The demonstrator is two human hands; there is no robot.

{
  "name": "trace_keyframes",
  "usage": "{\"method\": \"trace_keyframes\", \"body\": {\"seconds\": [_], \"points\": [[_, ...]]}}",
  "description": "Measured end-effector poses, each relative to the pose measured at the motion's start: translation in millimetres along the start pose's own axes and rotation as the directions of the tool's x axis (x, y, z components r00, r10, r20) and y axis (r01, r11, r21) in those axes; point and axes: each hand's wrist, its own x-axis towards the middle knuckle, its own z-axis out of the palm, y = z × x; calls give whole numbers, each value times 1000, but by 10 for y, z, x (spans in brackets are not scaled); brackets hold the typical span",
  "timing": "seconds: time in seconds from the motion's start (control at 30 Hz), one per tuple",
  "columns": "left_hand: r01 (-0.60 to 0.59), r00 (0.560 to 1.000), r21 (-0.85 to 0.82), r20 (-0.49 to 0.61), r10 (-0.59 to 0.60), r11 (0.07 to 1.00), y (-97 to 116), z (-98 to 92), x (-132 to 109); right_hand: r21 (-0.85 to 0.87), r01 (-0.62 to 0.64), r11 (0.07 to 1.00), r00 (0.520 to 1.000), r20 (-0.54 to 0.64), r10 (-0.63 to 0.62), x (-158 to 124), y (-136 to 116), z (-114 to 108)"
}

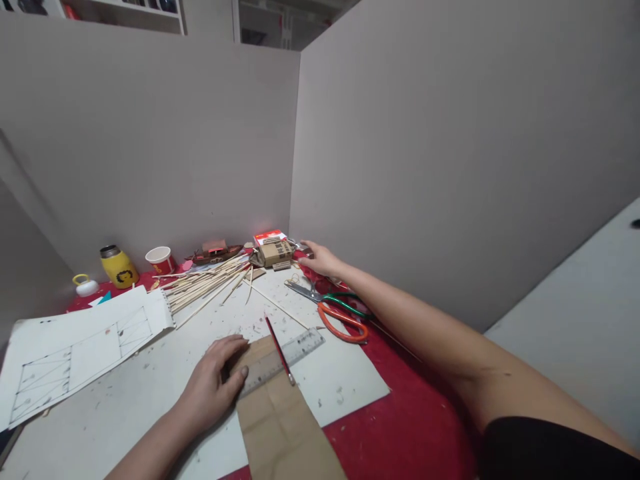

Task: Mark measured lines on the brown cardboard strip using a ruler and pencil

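Note:
My left hand (217, 373) rests on a strip of brown cardboard (285, 427), thumb and fingers apart. Its thumb touches the left end of a clear ruler (305, 345) lying across the strip. A dark red pencil (279, 350) lies across the ruler. At the back right, my right hand (323, 259) is stretched out, thumb and forefinger spread around a small dark brown item that I cannot make out. Left of that hand sits a brown cardboard packet (275, 253). Scissors (327, 305) with one orange and one green handle lie below my right forearm.
Thin wooden sticks (210, 283) lie in a heap at the back. A drawing sheet (85, 353) is at the left. Behind stand a yellow bottle (119, 267), a red paper cup (161, 261) and a model boat (215, 252). Grey partitions (425, 153) enclose the table.

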Motion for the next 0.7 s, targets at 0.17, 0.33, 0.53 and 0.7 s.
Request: {"method": "trace_keyframes", "body": {"seconds": [0.17, 0.33, 0.53, 0.7], "points": [[-6, 1000, -6, -13, 6, 1000, 14, 6, -7, -38, -107, 994, 993, -50, 105, 211, -69, -7], [4, 1000, 2, -30, -4, 1000, -1, 46, -25, -19, -214, 977, 977, 2, 214, 516, -175, 99], [12, 999, -3, -32, -12, 1000, 33, 41, -26, 36, -370, 928, 920, 156, 361, 627, -201, 240], [12, 1000, 11, -12, -12, 1000, 40, 18, -25, 79, -436, 896, 889, 193, 415, 649, -207, 114]]}}
